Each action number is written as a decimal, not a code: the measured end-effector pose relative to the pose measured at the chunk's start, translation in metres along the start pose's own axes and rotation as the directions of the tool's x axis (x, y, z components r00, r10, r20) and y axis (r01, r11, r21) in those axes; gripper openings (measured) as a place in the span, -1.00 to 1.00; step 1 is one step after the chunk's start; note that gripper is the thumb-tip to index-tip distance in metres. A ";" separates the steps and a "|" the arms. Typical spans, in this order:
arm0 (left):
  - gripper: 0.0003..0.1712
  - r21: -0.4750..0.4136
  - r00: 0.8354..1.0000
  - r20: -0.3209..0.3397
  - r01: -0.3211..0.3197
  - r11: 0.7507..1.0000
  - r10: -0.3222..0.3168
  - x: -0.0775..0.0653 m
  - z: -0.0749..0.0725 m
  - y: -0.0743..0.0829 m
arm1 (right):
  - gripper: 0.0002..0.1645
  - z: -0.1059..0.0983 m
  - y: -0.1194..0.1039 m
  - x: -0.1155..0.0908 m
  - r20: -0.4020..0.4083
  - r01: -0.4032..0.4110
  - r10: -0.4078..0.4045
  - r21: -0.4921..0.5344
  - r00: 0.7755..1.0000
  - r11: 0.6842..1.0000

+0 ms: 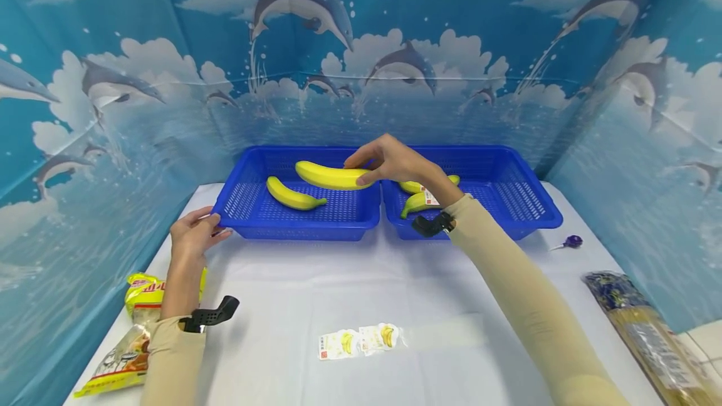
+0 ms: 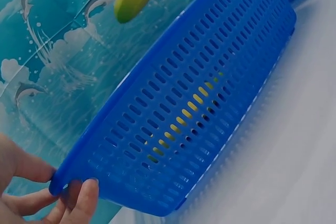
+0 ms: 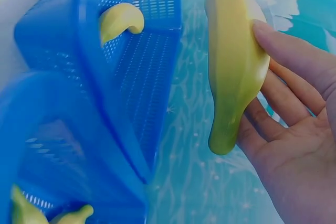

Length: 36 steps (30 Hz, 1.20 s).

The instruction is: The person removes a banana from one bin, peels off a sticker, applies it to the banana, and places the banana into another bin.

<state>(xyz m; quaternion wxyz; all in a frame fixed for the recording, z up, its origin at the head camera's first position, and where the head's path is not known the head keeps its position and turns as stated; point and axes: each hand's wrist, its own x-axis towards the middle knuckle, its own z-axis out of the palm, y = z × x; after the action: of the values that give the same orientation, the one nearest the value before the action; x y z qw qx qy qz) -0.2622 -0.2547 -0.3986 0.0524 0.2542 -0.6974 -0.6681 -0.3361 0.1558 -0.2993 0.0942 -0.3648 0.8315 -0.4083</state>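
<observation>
My right hand [image 1: 389, 160] holds a yellow banana [image 1: 329, 176] by one end, thumb against fingers, above the left blue basket [image 1: 304, 230]. In the right wrist view the banana [image 3: 233, 61] is raised clear of the baskets. Another banana [image 1: 293, 196] lies inside the left basket. At that basket's left corner, my left hand [image 1: 194, 230] pinches the rim between thumb and fingers; the left wrist view shows the same grip on the rim [image 2: 60, 179]. Two bananas [image 1: 420, 202] lie in the right blue basket [image 1: 524, 221], partly hidden by my right forearm; a label is on one.
Banana-print stickers [image 1: 341, 344] lie on the white table [image 1: 271, 306] near the front. Yellow snack packets [image 1: 121, 362] sit at the left beneath my left arm. A purple lollipop [image 1: 572, 241] and a long noodle-like package [image 1: 648, 337] lie at the right. Dolphin-print curtains [image 1: 361, 67] surround the table.
</observation>
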 end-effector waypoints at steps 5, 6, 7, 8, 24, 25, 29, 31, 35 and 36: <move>-0.40 0.078 0.994 -0.011 -0.110 0.991 0.111 -0.004 0.001 -0.001 | -0.49 0.003 0.002 -0.026 0.000 0.010 -0.010 0.016 1.000 1.000; -0.40 0.096 0.991 -0.010 -0.135 0.986 0.137 -0.005 0.002 -0.001 | -0.49 0.004 0.003 -0.031 -0.001 0.008 -0.008 0.024 1.000 1.000; -0.39 0.119 0.987 -0.009 -0.156 0.981 0.158 -0.006 0.002 -0.002 | -0.49 0.005 0.003 -0.037 -0.003 0.009 -0.009 0.032 1.000 0.999; -0.39 0.141 0.984 -0.009 -0.174 0.975 0.177 -0.006 0.002 -0.002 | -0.49 0.005 0.005 -0.042 -0.005 0.009 -0.009 0.037 1.000 0.999; -0.39 0.408 0.898 -0.099 -0.356 0.841 0.428 -0.030 0.022 -0.004 | -0.43 0.026 0.030 -0.104 -0.018 0.044 -0.042 0.066 0.999 0.997; -0.41 0.406 0.870 -0.113 -0.400 0.821 0.480 -0.032 0.027 -0.006 | -0.43 0.028 0.032 -0.107 -0.018 0.056 -0.055 0.063 0.998 0.996; -0.58 0.330 0.634 -0.174 -0.684 0.651 0.754 -0.045 0.048 -0.015 | -0.43 0.034 0.036 -0.116 -0.015 0.081 -0.080 0.083 0.997 0.993; -0.66 0.271 0.463 -0.173 -0.826 0.494 0.869 -0.056 0.058 -0.018 | -0.43 0.036 0.037 -0.119 -0.018 0.083 -0.081 0.090 0.997 0.993; -0.74 0.131 0.218 -0.062 -0.966 0.224 0.974 -0.083 0.078 -0.024 | -0.44 0.037 0.038 -0.126 -0.039 0.086 -0.084 0.063 0.996 0.994; -0.76 0.095 0.186 -0.014 -0.978 0.187 0.982 -0.089 0.082 -0.026 | -0.44 0.038 0.038 -0.127 -0.044 0.088 -0.086 0.054 0.995 0.995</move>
<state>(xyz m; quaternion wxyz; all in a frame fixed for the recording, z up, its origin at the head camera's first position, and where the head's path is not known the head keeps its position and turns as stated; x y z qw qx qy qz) -0.2112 -0.1420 -0.4085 0.4826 -0.2230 -0.7181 -0.4491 -0.2479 0.2349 -0.3702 0.0691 -0.3894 0.8049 -0.4425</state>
